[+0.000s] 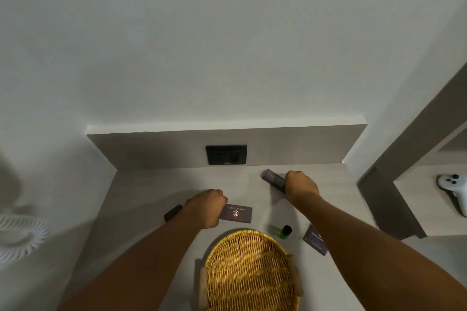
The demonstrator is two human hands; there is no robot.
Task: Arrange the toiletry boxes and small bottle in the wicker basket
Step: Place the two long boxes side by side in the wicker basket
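Observation:
A round wicker basket sits empty at the near edge of the counter. My left hand is closed on the left end of a flat purple box with a gold logo, which lies just beyond the basket. A dark box end pokes out to the left of that hand. Farther back on the right, my right hand grips a long purple box. A small green bottle with a black cap stands right of the basket. Another purple box lies partly under my right forearm.
A black wall socket is set in the backsplash behind the counter. A white controller lies on a shelf at the right. A white ribbed object is at the left edge.

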